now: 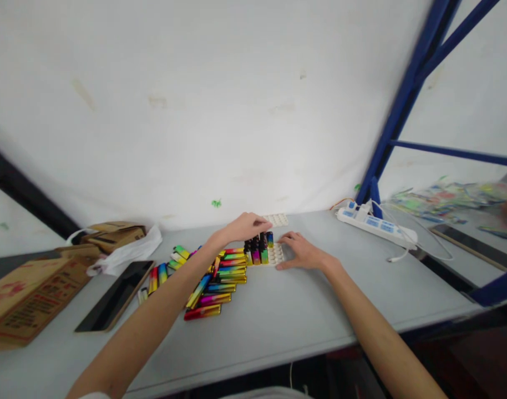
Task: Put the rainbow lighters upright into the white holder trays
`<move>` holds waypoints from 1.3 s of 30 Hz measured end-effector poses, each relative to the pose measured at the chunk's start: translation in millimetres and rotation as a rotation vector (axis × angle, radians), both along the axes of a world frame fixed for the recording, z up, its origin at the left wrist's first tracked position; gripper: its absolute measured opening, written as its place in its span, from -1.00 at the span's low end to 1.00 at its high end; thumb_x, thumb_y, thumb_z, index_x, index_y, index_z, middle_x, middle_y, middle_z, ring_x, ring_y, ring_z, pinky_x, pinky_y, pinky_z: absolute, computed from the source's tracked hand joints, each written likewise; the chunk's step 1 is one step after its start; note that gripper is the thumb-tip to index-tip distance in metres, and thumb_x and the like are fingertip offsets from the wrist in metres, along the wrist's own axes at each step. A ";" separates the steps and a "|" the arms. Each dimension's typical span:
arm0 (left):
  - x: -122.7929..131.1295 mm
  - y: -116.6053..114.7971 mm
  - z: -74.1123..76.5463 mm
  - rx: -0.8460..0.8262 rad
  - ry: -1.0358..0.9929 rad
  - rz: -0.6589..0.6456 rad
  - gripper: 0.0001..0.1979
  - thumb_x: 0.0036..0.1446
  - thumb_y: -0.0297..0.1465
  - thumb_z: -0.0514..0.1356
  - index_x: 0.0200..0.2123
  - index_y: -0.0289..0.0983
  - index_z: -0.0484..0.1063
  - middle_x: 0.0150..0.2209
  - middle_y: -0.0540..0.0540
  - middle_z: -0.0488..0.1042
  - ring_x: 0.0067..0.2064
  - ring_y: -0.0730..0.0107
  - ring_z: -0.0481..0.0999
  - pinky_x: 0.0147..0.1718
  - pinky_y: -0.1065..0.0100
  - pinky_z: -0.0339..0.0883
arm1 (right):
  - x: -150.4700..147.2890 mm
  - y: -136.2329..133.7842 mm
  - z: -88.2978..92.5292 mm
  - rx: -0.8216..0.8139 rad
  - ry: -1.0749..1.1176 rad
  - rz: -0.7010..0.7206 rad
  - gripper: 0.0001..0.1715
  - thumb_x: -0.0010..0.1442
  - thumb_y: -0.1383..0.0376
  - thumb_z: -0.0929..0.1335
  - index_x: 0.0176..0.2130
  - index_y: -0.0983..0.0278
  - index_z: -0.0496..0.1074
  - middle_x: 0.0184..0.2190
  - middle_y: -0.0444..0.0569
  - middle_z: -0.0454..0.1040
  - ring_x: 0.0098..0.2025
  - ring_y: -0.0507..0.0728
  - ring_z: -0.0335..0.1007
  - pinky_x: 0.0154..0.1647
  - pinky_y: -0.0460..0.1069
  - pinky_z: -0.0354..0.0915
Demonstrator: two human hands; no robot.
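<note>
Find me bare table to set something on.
Free: the table in front of the white tray, between the colourful tubes and the right forearm; also between the right hand and the power strip. Crowded: the left, with tubes, flat device, cardboard box.

No lettering is legible from where I stand. Far left of the left hand (pixel 247 226), a carton (pixel 66 271) bears red print (pixel 6 293) and dark characters (pixel 43 310), blurred; right of the right hand (pixel 301 252), a power strip (pixel 397 236) shows indistinct blue patches (pixel 373 222).
</note>
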State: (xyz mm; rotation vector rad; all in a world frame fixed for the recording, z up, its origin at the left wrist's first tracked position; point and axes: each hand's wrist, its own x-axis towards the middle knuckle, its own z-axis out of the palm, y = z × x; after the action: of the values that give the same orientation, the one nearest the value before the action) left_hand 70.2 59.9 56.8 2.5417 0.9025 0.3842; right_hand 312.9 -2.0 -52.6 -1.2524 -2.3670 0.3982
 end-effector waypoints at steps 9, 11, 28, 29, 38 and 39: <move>-116.9 -10.6 -21.6 -0.057 -0.170 0.319 -0.81 -0.05 -0.21 0.41 -0.37 -0.17 0.69 -0.29 -0.15 0.71 -0.25 0.09 0.65 -0.17 0.27 0.42 | 1.4 0.7 -3.1 -0.008 0.027 0.002 -0.07 0.01 -0.19 0.55 0.18 0.25 0.43 0.10 0.19 0.40 0.14 0.39 0.30 0.22 0.29 0.27; -135.4 -17.1 -28.4 -0.070 -0.168 0.316 -0.84 -0.13 -0.23 0.44 -0.42 -0.13 0.68 -0.34 -0.11 0.70 -0.29 0.10 0.63 -0.23 0.30 0.41 | 2.2 1.1 -4.7 -0.005 0.035 0.003 -0.08 0.01 -0.20 0.54 0.18 0.24 0.43 0.10 0.18 0.40 0.14 0.38 0.31 0.23 0.29 0.26; -139.3 -28.0 -26.7 -0.208 -0.558 0.411 -0.62 -0.12 -0.18 0.49 -0.21 -0.20 0.63 -0.29 -0.08 0.61 -0.17 0.18 0.60 -0.13 0.26 0.49 | 1.9 -0.7 -3.2 -0.023 0.029 -0.009 -0.06 0.01 -0.18 0.55 0.19 0.25 0.41 0.12 0.19 0.39 0.18 0.38 0.28 0.28 0.29 0.23; -135.6 -29.6 -23.1 -0.230 -0.641 0.420 -0.58 -0.13 -0.20 0.50 -0.17 -0.20 0.62 -0.28 -0.07 0.60 -0.16 0.20 0.60 -0.09 0.24 0.49 | 2.0 -0.6 -3.5 -0.023 0.028 -0.009 -0.06 0.01 -0.18 0.55 0.19 0.25 0.41 0.12 0.19 0.39 0.18 0.38 0.28 0.27 0.29 0.23; -94.2 -35.3 2.4 -0.533 -1.233 0.328 -0.58 -0.09 -0.44 0.51 -0.12 -0.28 0.56 -0.25 -0.06 0.60 -0.05 0.23 0.62 0.17 0.06 0.41 | 1.8 -1.9 -1.7 -0.014 0.016 -0.005 -0.08 0.03 -0.18 0.54 0.20 0.24 0.41 0.12 0.18 0.39 0.19 0.38 0.28 0.27 0.29 0.24; -91.7 -34.4 2.5 -0.536 -1.265 0.331 -0.59 -0.09 -0.45 0.51 -0.13 -0.28 0.55 -0.25 -0.06 0.60 -0.04 0.22 0.63 0.18 0.06 0.40 | 1.7 -1.9 -1.6 -0.013 0.017 -0.006 -0.08 0.03 -0.18 0.54 0.20 0.24 0.41 0.12 0.18 0.39 0.19 0.38 0.28 0.27 0.29 0.24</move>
State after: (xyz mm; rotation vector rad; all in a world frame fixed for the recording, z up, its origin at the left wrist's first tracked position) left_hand -21.5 25.5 59.3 1.2162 0.7076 1.3900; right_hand 314.7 -3.9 -54.3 -1.2566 -2.3503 0.4216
